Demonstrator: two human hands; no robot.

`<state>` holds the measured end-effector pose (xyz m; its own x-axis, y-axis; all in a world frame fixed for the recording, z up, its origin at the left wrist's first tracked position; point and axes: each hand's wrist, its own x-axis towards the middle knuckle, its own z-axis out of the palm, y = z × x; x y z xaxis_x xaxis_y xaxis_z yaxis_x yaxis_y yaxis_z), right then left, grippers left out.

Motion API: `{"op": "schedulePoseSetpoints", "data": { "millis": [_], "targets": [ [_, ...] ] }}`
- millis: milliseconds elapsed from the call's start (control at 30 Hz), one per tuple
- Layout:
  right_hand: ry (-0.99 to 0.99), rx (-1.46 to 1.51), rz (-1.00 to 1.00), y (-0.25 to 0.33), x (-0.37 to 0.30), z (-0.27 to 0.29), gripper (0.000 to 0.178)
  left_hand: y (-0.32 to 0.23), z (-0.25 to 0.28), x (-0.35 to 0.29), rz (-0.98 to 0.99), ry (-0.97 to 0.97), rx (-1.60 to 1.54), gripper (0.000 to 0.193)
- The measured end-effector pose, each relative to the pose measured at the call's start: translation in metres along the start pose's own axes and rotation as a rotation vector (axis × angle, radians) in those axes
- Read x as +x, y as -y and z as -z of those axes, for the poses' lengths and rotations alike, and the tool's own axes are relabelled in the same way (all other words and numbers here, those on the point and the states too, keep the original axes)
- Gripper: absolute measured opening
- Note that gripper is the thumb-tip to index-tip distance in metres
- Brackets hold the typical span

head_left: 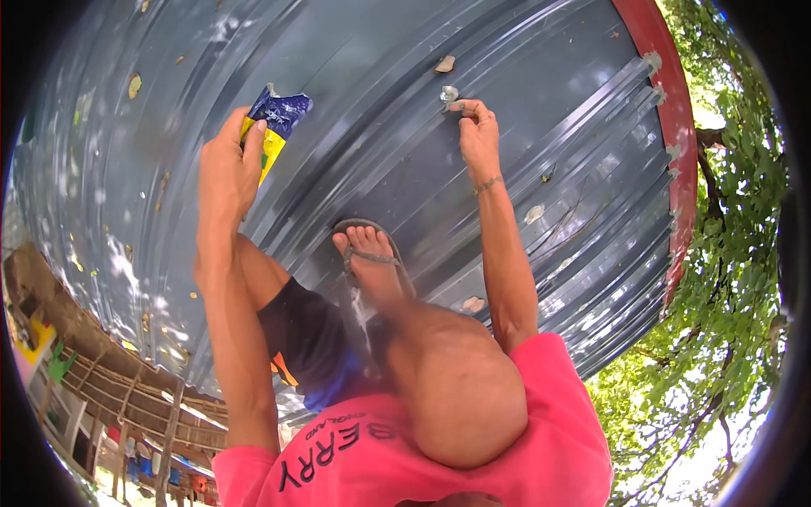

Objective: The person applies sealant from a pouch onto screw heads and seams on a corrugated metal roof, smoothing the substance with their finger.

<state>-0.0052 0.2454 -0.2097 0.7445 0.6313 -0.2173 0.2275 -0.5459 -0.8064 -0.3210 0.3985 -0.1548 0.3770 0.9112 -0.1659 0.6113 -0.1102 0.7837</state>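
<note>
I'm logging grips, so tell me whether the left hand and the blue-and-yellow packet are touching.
Touching. The head view shows the left hand pinching the blue-and-yellow packet, its thumb lying over the yellow part.

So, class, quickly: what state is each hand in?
Left hand: closed, holding a blue-and-yellow packet.
Right hand: partly curled at a grey lump; whether gripping, can't tell.

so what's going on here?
Someone is working by hand on grey ribbed metal sheeting, one sandalled foot planted on it. The left hand holds a blue and yellow packet with a ragged blue end. The right hand reaches out, its fingers at a small silvery-grey lump; I can't tell whether they grip it or just touch it. Grey patches sit along the red edge trim at right.
</note>
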Motion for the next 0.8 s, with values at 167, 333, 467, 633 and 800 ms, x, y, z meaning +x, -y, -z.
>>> {"op": "schedulePoseSetpoints", "data": {
  "millis": [167, 333, 467, 633, 800],
  "targets": [
    [-0.120, -0.211, 0.110, -0.010, 0.000, -0.006, 0.037, -0.005, 0.001, -0.002, 0.023, 0.014, 0.009, 0.027],
    [-0.201, -0.408, 0.248, -0.012, -0.024, -0.027, 0.050, 0.002, -0.006, 0.002, -0.026, 0.011, 0.060, 0.027],
    [-0.214, -0.635, 0.308, -0.012, -0.034, -0.044, 0.063, -0.003, -0.012, 0.004, -0.025, 0.055, 0.062, 0.028],
    [-0.206, -0.622, 0.362, -0.014, -0.045, -0.044, 0.067, -0.005, -0.014, 0.005, -0.038, 0.082, 0.054, 0.027],
    [-0.074, -0.284, 0.364, -0.012, -0.045, -0.014, 0.053, -0.011, -0.016, 0.004, -0.018, 0.089, 0.086, 0.027]
  ]
}}
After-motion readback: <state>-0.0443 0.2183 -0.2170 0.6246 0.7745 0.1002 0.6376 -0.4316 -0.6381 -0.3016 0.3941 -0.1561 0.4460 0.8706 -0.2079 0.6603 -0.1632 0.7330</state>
